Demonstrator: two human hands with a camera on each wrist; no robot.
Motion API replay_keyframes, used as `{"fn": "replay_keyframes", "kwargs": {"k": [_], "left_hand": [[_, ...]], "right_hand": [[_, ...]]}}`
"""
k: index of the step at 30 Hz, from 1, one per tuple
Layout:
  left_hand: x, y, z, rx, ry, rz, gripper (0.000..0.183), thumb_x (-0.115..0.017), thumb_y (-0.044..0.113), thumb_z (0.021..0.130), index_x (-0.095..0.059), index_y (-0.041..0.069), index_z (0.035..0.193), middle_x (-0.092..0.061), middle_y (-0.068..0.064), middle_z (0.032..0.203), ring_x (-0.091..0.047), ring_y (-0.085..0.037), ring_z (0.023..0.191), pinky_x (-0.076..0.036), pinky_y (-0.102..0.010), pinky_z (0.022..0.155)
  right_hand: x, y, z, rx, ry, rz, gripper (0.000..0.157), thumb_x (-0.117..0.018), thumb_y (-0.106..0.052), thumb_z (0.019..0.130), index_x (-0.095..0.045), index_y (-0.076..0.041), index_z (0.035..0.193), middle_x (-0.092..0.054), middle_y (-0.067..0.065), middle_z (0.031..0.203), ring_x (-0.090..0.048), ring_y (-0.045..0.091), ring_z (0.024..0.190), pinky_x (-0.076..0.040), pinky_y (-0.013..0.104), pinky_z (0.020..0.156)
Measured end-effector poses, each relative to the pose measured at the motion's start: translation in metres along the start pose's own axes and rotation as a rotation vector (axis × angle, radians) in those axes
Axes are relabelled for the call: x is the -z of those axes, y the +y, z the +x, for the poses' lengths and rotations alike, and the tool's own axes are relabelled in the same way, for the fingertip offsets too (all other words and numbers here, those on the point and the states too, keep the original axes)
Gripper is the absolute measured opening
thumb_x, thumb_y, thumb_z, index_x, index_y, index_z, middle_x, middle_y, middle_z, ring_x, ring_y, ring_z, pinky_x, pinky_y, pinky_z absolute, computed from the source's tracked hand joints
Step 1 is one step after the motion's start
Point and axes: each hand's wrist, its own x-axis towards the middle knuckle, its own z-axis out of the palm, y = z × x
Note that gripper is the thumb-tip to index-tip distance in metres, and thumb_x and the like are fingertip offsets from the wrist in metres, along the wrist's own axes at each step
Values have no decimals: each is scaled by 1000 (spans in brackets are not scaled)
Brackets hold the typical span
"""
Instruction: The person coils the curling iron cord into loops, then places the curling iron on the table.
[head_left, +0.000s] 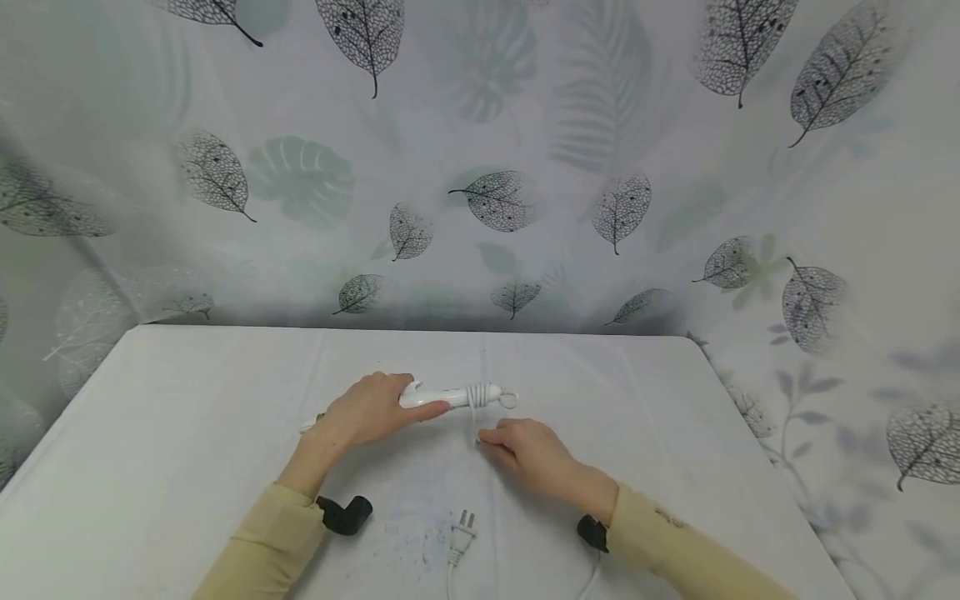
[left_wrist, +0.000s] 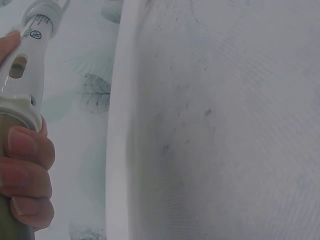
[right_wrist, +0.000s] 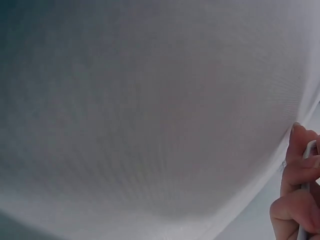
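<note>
A white curling iron (head_left: 431, 397) lies crosswise above the table in the head view, its handle toward the right. My left hand (head_left: 367, 410) grips it near the base of the handle. In the left wrist view, several fingers (left_wrist: 31, 172) curl round the olive-coloured barrel (left_wrist: 10, 220), below the white handle (left_wrist: 27, 65) with its small oval window. White cord (head_left: 478, 396) is wound in several turns near the handle's end, where a loop sticks out. Just below, my right hand (head_left: 536, 458) pinches the cord; the right wrist view shows the cord (right_wrist: 303, 222) running between bent fingers.
A two-pin plug (head_left: 462, 535) lies on the white-covered table (head_left: 225, 383) near the front, its cord running off the bottom edge. More white cord (head_left: 591, 579) shows below the right wrist. Leaf-patterned fabric (head_left: 442, 125) hangs behind the table.
</note>
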Motion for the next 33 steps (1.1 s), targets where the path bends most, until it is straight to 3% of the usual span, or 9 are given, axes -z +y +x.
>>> {"fn": "replay_keyframes", "kwargs": {"k": [4,9,17,24,26,33], "left_hand": [[0,0,0,-9,-10,-13,69,-53,87,76,-55,19,79,-43,4,64,-42,-12,56,-36,-31,52],[0,1,-1,-28,-39,-38,67,-54,86,76,-55,19,79,-43,5,63,-41,-11,55,-34,-30,51],[0,2,-2,-45,-55,-51,63,-56,83,78,-57,21,81,-46,4,65,-42,-11,56,-34,-30,52],[-2,4,-2,-76,-84,-46,57,-59,81,78,-59,24,84,-53,4,69,-46,-12,59,-38,-30,55],[-2,4,-2,-85,-89,-46,57,-59,80,78,-60,24,85,-54,4,69,-47,-12,59,-38,-30,55],[-1,7,-3,-105,-100,-50,55,-60,79,79,-60,24,86,-55,3,71,-49,-12,61,-40,-31,56]], "right_hand": [[0,5,4,-9,-17,81,21,-67,-11,95,-75,-6,114,-68,0,79,-43,1,64,-40,19,60],[-2,13,8,13,-49,186,23,-66,-13,96,-73,-4,116,-74,4,92,-50,0,70,-45,19,65],[-4,24,19,-44,-123,324,16,-64,-20,98,-76,-9,97,-63,-5,66,-51,0,64,-45,22,69],[2,30,23,-109,-182,546,11,-64,-12,98,-68,-2,99,-65,9,73,-55,9,65,-46,23,66],[5,32,23,-81,-167,528,10,-62,-8,98,-68,0,98,-68,12,77,-56,9,68,-47,23,66],[13,33,27,44,-55,300,6,-65,-3,94,-71,-3,92,-75,7,90,-64,7,80,-54,27,78]]}}
